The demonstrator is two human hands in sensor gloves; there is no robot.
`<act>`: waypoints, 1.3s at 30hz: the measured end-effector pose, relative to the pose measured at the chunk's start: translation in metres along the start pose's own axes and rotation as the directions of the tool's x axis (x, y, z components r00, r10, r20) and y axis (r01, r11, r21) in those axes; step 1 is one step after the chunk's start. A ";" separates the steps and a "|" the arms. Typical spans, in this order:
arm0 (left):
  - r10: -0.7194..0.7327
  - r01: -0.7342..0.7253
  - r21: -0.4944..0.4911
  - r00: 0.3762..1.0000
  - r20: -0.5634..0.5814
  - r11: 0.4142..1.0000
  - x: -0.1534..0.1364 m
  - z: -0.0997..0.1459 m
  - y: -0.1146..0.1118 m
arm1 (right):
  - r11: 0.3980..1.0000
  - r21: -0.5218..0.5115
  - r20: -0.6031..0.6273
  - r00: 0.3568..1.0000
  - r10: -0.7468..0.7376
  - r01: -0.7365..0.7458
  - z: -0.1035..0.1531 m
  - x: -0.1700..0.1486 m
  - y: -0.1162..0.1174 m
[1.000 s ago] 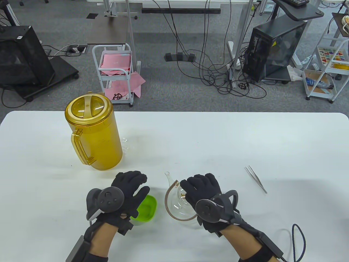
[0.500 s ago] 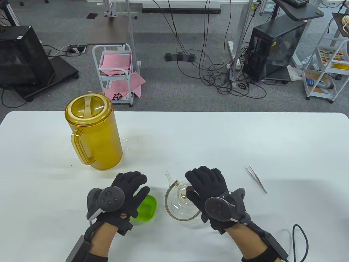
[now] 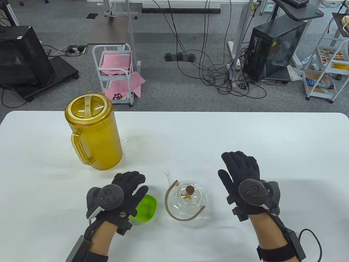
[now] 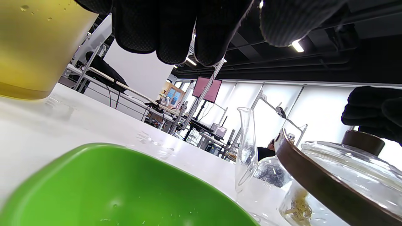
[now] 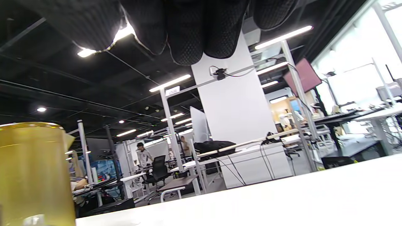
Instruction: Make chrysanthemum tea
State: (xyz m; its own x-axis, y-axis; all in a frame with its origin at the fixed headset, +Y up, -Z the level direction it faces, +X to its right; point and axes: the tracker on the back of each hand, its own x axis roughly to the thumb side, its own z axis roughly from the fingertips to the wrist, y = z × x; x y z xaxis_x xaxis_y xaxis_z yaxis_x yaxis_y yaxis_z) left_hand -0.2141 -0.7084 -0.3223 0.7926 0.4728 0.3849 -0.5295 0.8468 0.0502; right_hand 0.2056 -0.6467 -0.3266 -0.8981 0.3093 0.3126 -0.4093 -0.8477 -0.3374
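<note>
A glass teapot [image 3: 186,200] with a brown hoop handle stands near the table's front edge, its lid with a brown knob [image 3: 189,189] on top and yellow flowers inside. The teapot [image 4: 333,188] shows its spout in the left wrist view. Left of it sits a green bowl [image 3: 146,208], and my left hand [image 3: 135,181] hovers over its left rim with fingers relaxed, holding nothing. My right hand [image 3: 237,166] is right of the teapot and apart from it, fingers straight and empty. It covers the spot where the tweezers lay; they are hidden. The yellow pitcher [image 3: 92,133] stands lidded at the back left.
A small clear glass item [image 3: 125,143] peeks out behind the pitcher. The pitcher [image 5: 34,175] also shows at the left of the right wrist view, across the white table [image 5: 282,201]. The green bowl [image 4: 125,188] fills the front of the left wrist view.
My right hand has left the teapot lid and moved right and away, over the tweezers' place. The lid and knob are now uncovered. My left hand has barely shifted.
</note>
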 end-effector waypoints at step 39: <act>0.006 -0.006 -0.006 1.000 -0.022 1.000 -0.005 -0.001 0.002 | 0.932 0.350 -0.061 0.991 0.119 -0.090 -0.004 -0.032 0.082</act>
State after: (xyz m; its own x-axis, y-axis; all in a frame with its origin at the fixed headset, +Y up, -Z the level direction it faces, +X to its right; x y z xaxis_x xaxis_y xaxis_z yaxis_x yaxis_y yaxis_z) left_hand -0.2189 -0.7092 -0.3249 0.7961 0.4828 0.3648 -0.5323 0.8455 0.0426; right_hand 0.2000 -0.7241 -0.3675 -0.9485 0.2319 0.2160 -0.2443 -0.9692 -0.0319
